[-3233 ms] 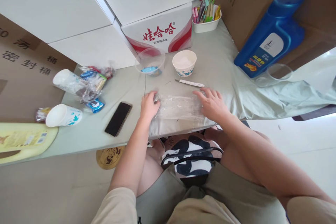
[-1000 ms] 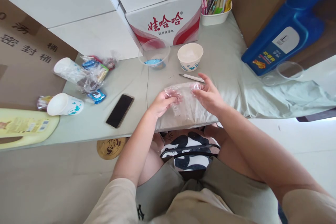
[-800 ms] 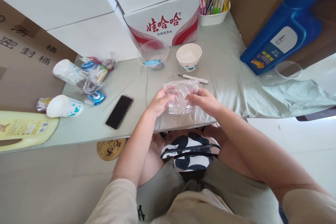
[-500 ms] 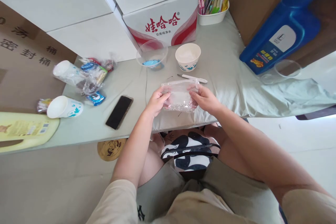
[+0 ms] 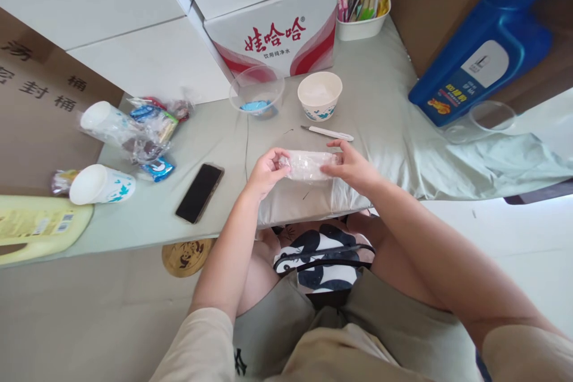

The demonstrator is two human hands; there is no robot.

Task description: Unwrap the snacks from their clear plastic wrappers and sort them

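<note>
A clear plastic wrapper [image 5: 308, 166], folded into a narrow roll, stretches between my two hands above the cloth near its front edge. My left hand [image 5: 266, 172] pinches the left end with thumb and fingers. At the other end, my right hand [image 5: 351, 166] grips with the thumb in front, its upper finger lifted off the plastic. Whatever may be inside the roll cannot be made out. Just beyond the hands lies a white-handled utility knife [image 5: 330, 133]. Behind it stand a white paper bowl [image 5: 320, 95] with blue leaf print and a clear plastic bowl [image 5: 257, 92] with something blue in it.
A phone [image 5: 199, 193] lies left of my hands on the grey-green cloth [image 5: 277, 206]. Farther left are paper cups [image 5: 102, 184], wrapped snacks [image 5: 154, 122] and a yellow jug [image 5: 40, 227]. A blue bottle [image 5: 486, 48] and a clear cup [image 5: 490, 118] stand right.
The plastic wrapper, flat and wider before, is now folded into a narrower roll. My right hand's upper finger has lifted away from it. The view has shifted slightly.
</note>
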